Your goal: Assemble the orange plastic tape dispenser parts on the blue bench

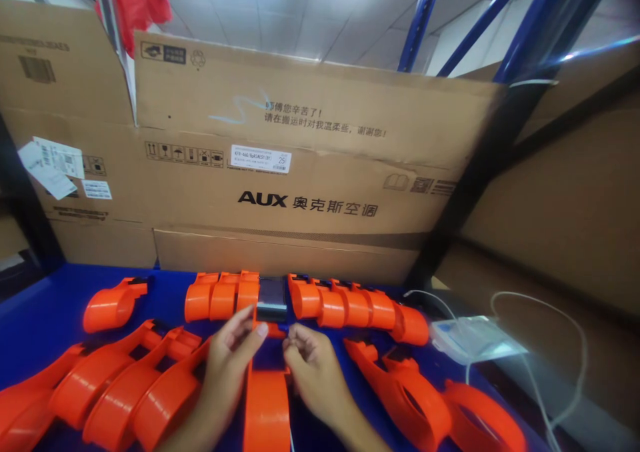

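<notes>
In front of me stands an orange plastic piece [268, 399] with a broad curved band and a narrower head, much like a tape dispenser. My left hand [227, 352] holds its head from the left, thumb and fingers on either side. On the right, the fingertips of my right hand [315, 365] are pinched together at the head's edge. A tiny dark blue bit shows at those fingertips, too small to name. Just behind the head is a dark, shiny rectangular object [271, 299].
Similar orange pieces stand in rows on the blue surface [165, 292]: several left [120, 399], several at the back [330, 302], several right [415, 399]. A large cardboard box [310, 172] walls off the back. A clear plastic case [475, 339] and white cable lie right, near a dark post.
</notes>
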Demonstrator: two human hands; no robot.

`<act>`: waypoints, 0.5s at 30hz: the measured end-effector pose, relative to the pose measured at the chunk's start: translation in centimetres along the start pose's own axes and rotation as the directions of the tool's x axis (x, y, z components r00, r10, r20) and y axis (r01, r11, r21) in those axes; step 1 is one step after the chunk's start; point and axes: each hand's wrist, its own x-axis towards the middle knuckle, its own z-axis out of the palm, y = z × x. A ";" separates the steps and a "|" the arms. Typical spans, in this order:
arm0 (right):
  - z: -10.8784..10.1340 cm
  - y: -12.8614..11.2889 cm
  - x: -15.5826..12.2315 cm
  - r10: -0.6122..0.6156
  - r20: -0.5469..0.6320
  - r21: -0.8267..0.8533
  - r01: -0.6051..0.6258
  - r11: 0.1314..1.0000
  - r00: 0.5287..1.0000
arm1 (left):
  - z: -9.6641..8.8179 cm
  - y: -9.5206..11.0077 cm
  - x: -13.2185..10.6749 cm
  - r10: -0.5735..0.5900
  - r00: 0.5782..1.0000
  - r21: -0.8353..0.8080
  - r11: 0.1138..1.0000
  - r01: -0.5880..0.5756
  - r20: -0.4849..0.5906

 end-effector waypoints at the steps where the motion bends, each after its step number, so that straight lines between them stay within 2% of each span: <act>1: 0.0 0.0 -0.1 0.002 0.002 -0.009 -0.002 1.000 1.000 | 0.0 0.0 0.0 -0.007 1.000 -0.008 1.000 0.007 -0.004; 9: 0.0 -0.1 -0.1 -0.051 -0.055 -0.079 0.046 0.996 0.997 | 0.1 -0.1 0.3 -0.057 0.998 -0.027 0.998 0.056 -0.027; 15: -0.1 -0.5 0.1 -0.051 -0.057 -0.061 0.047 0.997 0.997 | 0.3 0.3 0.2 -0.069 0.997 -0.051 0.996 0.068 -0.026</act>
